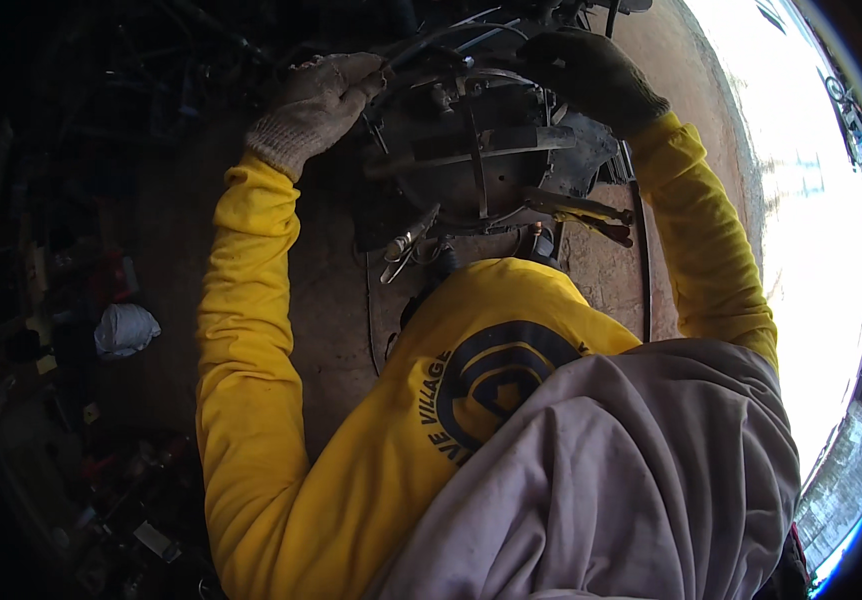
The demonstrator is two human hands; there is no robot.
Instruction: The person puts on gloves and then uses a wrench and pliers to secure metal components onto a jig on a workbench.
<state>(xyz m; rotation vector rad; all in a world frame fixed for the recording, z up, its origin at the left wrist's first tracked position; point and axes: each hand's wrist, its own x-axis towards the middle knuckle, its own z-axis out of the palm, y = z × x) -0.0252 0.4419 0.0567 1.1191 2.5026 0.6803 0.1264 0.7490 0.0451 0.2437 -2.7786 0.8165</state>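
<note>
A round metal frame (481, 205) with crossing flat bars lies over a dark round plate (431, 185). My left hand (316, 105), in a pale, dirty knit glove, is closed at the frame's far left edge; what its fingers pinch is hidden. At the far right edge, my right hand (596, 80) wears a darker glove and its fingers curl down, largely lost in shadow. Between the two hands arcs a thin curved rod (461, 27); whether either hand grips it is unclear. Locking pliers (586, 212) clamp the near right rim, and another clamping tool (409, 243) sits at the near left.
Dark metal parts (201, 50) crowd the far left in deep shade. A white bag (126, 330) lies on the floor at the left, among scattered items. Brown floor (606, 260) shows around the stand, with bright daylight on the ground (801, 220) at the right.
</note>
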